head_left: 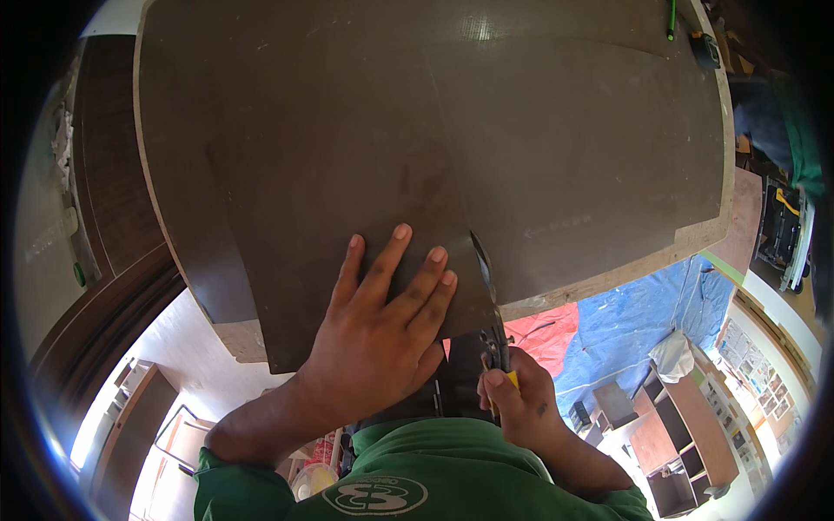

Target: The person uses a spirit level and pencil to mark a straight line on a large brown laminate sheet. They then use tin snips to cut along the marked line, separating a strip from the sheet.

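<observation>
My left hand (378, 321) lies flat with its fingers spread on a dark brown sheet (287, 286), pressing near its front edge. This sheet overhangs the near side of the worktable. In my right hand (526, 404) is a pair of snips (495, 339) with a yellow handle, gripped just off the table's front edge. The snips' dark metal blades point away from me and meet the sheet just right of my left fingers. How far the blades are apart is hard to make out.
A large brown-topped worktable (599, 156) with a pale edge fills the view ahead. A tape measure (705, 50) sits at its far right corner. Blue tarpaulin (621, 313) and red sheeting (547, 334) cover the floor to the right, near a wooden shelf unit (686, 434).
</observation>
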{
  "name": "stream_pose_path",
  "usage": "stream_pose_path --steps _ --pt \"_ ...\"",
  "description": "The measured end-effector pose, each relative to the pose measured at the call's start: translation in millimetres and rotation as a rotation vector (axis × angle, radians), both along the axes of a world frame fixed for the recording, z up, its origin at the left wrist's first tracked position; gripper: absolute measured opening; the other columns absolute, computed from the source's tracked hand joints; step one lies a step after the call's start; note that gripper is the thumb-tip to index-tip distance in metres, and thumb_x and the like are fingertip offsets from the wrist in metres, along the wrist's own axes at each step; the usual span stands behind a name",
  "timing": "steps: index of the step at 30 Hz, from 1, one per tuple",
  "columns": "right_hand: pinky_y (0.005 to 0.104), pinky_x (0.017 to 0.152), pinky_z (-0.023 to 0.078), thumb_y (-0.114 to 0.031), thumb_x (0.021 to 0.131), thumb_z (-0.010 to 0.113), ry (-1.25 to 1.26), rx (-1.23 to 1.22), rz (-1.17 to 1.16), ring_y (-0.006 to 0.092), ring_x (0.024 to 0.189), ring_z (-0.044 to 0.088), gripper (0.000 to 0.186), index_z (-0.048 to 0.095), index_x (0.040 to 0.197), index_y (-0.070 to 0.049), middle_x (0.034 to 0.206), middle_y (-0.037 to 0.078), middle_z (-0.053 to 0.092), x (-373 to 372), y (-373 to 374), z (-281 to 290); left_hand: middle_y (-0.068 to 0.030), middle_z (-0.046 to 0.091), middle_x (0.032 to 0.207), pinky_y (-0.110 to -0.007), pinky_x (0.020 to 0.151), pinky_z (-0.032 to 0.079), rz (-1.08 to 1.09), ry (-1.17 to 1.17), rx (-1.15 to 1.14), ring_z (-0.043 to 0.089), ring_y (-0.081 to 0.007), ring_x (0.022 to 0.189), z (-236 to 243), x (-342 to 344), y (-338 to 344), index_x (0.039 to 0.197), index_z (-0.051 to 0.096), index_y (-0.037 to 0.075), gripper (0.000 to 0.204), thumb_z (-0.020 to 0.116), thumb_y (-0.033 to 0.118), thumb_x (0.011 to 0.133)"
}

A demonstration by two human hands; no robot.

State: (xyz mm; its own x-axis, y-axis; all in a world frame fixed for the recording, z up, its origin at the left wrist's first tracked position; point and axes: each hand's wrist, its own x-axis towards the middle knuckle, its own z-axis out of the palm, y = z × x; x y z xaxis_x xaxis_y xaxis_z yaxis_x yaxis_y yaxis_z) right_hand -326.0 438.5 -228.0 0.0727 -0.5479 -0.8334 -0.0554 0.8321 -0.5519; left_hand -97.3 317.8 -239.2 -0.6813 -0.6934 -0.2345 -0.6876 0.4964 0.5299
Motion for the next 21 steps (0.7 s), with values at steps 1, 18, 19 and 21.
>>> stream_pose_path --steps 1,18,19,21 --pt "0.0284 0.064 0.048 -0.035 0.109 0.067 0.008 0.006 0.002 0.0076 0.07 0.057 0.036 0.062 0.11 0.0 0.078 0.001 0.061 -0.5 0.4 1.0 -0.0155 0.062 0.152 -0.074 0.123 0.03 -0.001 -0.003 0.007 0.041 -0.047 0.154 0.2 0.2 0.0 0.138 0.071 0.002 0.062 0.079 0.035 0.086" --pt "0.0291 0.067 0.047 -0.032 0.107 0.069 -0.018 0.015 -0.012 0.0081 0.075 0.055 0.034 0.061 0.109 0.0 0.081 0.001 0.061 -2.5 -0.1 -2.8 -0.0149 0.062 0.153 -0.074 0.123 0.028 0.002 0.011 0.009 0.042 -0.0482 0.153 1.8 -1.0 2.4 0.138 0.072 0.002 0.061 0.078 0.034 0.087" --pt "0.0289 0.067 0.047 -0.032 0.107 0.069 -0.021 0.014 -0.009 0.0079 0.075 0.055 0.034 0.061 0.109 0.0 0.081 0.001 0.061 -2.6 -0.6 -2.7 -0.015 0.063 0.153 -0.074 0.123 0.028 0.003 0.008 0.017 0.041 -0.0482 0.154 1.8 -1.0 2.6 0.138 0.072 0.002 0.061 0.078 0.034 0.087" --pt "0.0286 0.067 0.047 -0.032 0.107 0.069 -0.017 0.025 -0.003 0.0075 0.075 0.055 0.033 0.06 0.109 0.0 0.081 0.001 0.061 -3.0 -1.3 -1.7 -0.0153 0.062 0.153 -0.074 0.123 0.028 0.004 0.014 0.018 0.041 -0.0482 0.154 2.0 -1.0 2.8 0.138 0.072 0.002 0.061 0.078 0.034 0.087"
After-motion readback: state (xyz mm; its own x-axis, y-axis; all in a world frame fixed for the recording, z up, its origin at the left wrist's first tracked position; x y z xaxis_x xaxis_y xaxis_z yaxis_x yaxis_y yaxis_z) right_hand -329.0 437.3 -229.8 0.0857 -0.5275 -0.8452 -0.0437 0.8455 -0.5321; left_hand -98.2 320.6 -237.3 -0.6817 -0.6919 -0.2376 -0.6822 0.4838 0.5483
